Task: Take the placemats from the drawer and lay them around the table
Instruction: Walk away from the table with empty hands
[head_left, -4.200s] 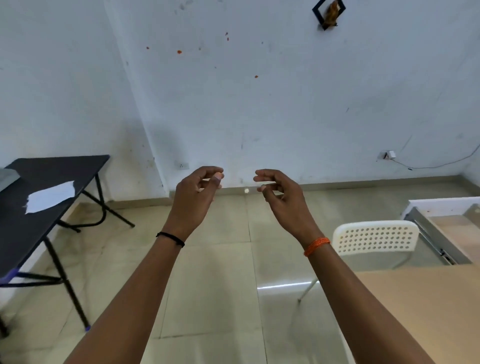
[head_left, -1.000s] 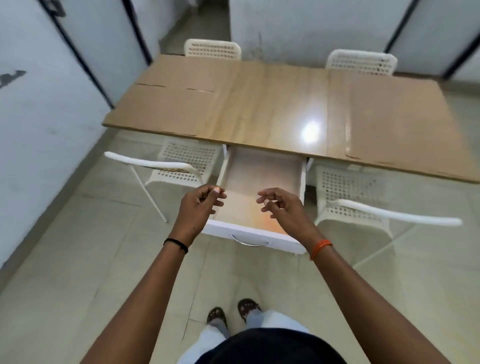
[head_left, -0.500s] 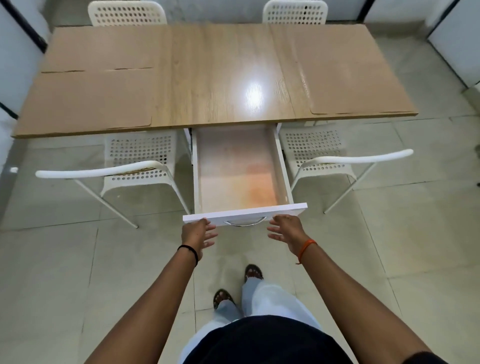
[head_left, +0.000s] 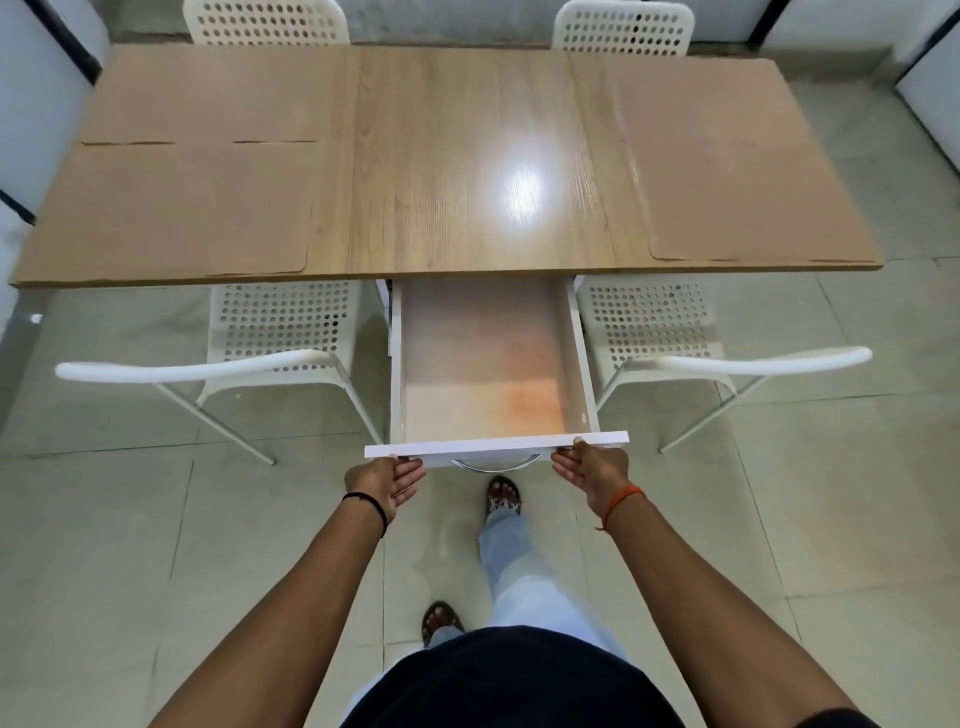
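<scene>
White drawer (head_left: 496, 364) is pulled out from under the table (head_left: 447, 156), and I see no mats inside. My left hand (head_left: 383, 480) and right hand (head_left: 592, 470) press flat-fingered against its front panel. Brown placemats (head_left: 176, 208) lie on the table, beyond the drawer on both sides.

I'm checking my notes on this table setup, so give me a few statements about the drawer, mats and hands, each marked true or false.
1. The drawer is pulled out. True.
2. Placemats still lie in the drawer. False: it looks empty.
3. The left hand and right hand touch the drawer front. True.
4. Brown placemats lie at both ends of the table. True.
5. The right hand grips the metal handle. False: its fingers rest beside it.
</scene>
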